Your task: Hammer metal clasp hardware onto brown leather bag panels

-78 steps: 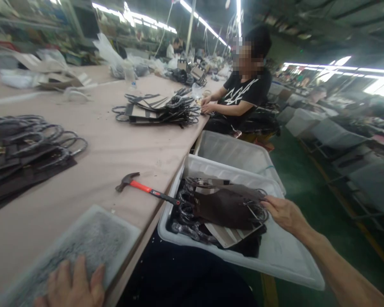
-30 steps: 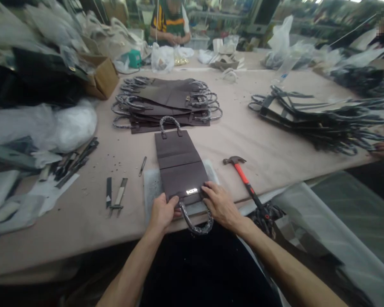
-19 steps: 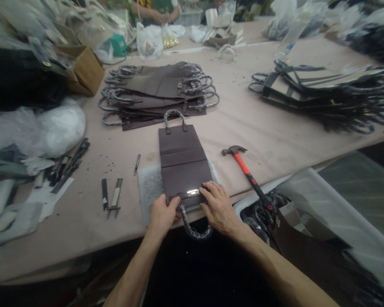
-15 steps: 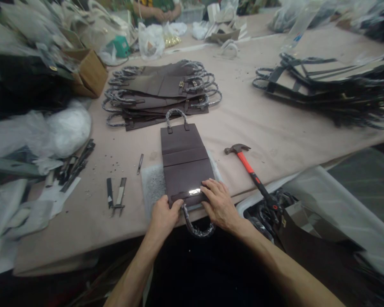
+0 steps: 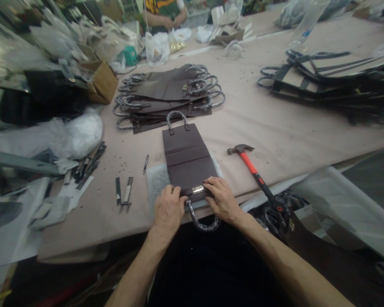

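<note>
The near end of the brown bag point(image 5: 189, 160) is pinched in the grips of the left hand point(image 5: 168, 209) and right hand point(image 5: 223, 198); the bag is laid over the pale slab point(image 5: 156, 183) on the counter point(image 5: 262, 123), left of the hammer point(image 5: 254, 171).

On the desk point(image 5: 275, 132), a bag piece point(image 5: 190, 155) is laid partly over a board point(image 5: 156, 183). Behind it, a pile of bag pieces point(image 5: 171, 89) is stacked; a hammer point(image 5: 258, 178) is placed right, a rod point(image 5: 146, 164) left.

Head camera looking forward and down over the bench point(image 5: 248, 117)'s near edge, facing across, showing left hand point(image 5: 168, 207) and right hand point(image 5: 222, 198) close.
</note>
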`<state>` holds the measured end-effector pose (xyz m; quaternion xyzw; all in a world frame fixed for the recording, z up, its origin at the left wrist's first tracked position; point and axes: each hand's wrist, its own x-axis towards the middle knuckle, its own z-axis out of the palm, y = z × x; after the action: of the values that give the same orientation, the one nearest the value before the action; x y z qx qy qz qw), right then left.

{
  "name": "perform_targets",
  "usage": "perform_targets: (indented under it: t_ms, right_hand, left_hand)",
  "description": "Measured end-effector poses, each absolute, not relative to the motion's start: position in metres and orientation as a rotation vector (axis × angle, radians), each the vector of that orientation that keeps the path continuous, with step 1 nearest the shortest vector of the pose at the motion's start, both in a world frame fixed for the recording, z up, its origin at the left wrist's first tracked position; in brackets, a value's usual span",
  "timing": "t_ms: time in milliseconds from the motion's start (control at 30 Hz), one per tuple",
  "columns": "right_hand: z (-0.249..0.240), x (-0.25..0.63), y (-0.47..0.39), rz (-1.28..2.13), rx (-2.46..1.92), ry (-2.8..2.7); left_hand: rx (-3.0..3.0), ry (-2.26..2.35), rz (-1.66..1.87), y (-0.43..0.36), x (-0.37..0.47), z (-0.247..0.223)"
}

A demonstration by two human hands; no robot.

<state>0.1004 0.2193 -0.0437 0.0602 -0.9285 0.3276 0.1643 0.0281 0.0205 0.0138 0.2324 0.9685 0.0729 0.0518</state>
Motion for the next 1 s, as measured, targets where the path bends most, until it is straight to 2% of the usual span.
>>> perform_targets:
  t_ms: [100,267,533,633,700,800,900,1000]
  right_hand:
    - [-0.049,0.101,0.22,0.936,0.167,-2.628]
    - [-0.05,0.098,0.224,0.889,0.198,-2.613]
    - [-0.052,0.072,0.227,0.613,0.336,-2.628]
    - [-0.046,0.069,0.221,0.474,0.357,-2.653]
    - [-0.044,0.067,0.219,0.419,0.366,-2.665]
    - [-0.047,0.064,0.218,0.463,0.357,-2.665]
    - [-0.052,0.063,0.217,0.558,0.311,-2.649]
    - [-0.052,0.066,0.213,0.62,0.261,-2.666]
  left_hand:
    - [0.995,2.902,0.423,0.021,0.023,-0.004]
    - [1.074,2.916,0.517,0.018,0.023,-0.016]
    - [1.123,2.921,0.642,0.01,0.021,-0.019]
    - [1.136,2.884,0.795,-0.002,0.02,-0.022]
    - [1.029,2.914,0.911,-0.021,0.014,-0.023]
    - [0.551,3.085,0.94,-0.068,-0.008,-0.017]
    - [-0.033,3.132,0.769,-0.122,-0.04,-0.008]
    - [-0.237,3.003,0.584,-0.156,-0.067,-0.005]
